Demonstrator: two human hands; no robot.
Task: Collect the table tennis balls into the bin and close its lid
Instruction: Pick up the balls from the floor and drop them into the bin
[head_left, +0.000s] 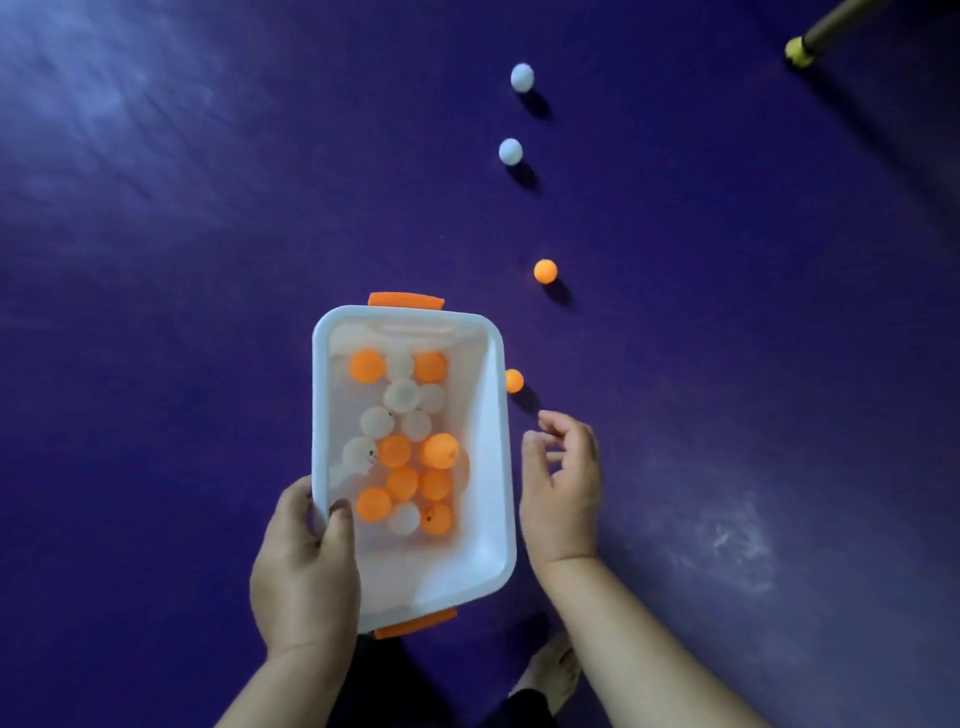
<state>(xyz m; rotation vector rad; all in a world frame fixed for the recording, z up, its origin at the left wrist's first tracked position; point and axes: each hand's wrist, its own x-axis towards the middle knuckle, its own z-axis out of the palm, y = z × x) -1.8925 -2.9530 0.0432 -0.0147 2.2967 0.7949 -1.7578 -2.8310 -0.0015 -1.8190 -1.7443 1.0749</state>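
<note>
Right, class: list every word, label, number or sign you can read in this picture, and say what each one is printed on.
No text here can be read.
Small dark marks on a white ball and an orange ball inside the bin: possibly print, too blurred to read.
The bin itself and the loose balls on the floor show no lettering.

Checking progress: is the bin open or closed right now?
Open. The bin is uncovered on top, and the balls inside show plainly.
</note>
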